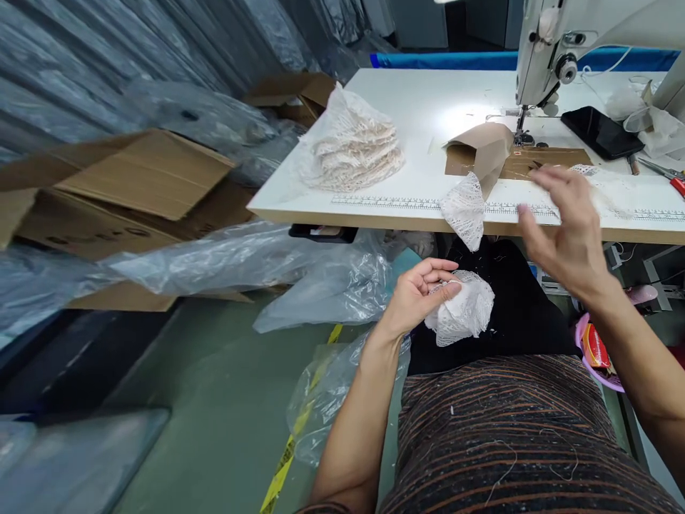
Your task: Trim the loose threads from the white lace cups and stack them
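My left hand [420,293] rests over my lap and grips a bunch of white lace pieces [464,308]. Raised and blurred near the table's front edge, my right hand [561,228] has its fingers spread and holds nothing. Another white lace piece [464,209] hangs over the edge of the white table [428,114], below a folded brown paper piece [481,153]. A strip of lace [594,175] lies on the table just beyond my right hand. The sewing machine [556,50] stands at the back right, its needle over the brown paper.
A pile of cream lace in clear plastic [350,146] sits on the table's left part. A black phone [602,132] and red-handled scissors [668,175] lie at the right. Cardboard boxes [128,178] and plastic sheets [321,285] crowd the floor at left. A pink basket [594,350] stands beside my right leg.
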The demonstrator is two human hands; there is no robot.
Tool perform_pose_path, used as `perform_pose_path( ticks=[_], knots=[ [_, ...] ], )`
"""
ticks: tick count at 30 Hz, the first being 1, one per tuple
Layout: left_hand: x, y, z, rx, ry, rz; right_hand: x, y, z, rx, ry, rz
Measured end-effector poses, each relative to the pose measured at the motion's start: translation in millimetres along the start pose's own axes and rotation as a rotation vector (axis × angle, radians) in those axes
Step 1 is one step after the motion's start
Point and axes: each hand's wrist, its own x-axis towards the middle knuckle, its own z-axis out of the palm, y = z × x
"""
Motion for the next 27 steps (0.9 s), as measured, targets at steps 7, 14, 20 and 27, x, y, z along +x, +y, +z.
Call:
perform_pose_path(
  ticks=[7, 14, 20, 27],
  knots=[
    [2.3, -10.4, -9.3, -0.032, -0.131, -0.054, -69.2, -7.4, 70.3, 0.798, -0.664, 0.44],
    [5.9, -45.9, -45.4, 0.342, -0.094, -0.111, -92.1, 43.0, 94.3, 0.756, -0.504, 0.717],
    [6.1, -57.9, -41.2, 0.647, 0.196, 0.096, -97.7, 55.1, 92.1, 0.695, -0.481, 0.775],
    [8.3, -60.3, 10.0, 0.536, 0.177, 0.012, -100.4, 44.2, 85.4, 0.78, -0.497, 0.838]
  ],
)
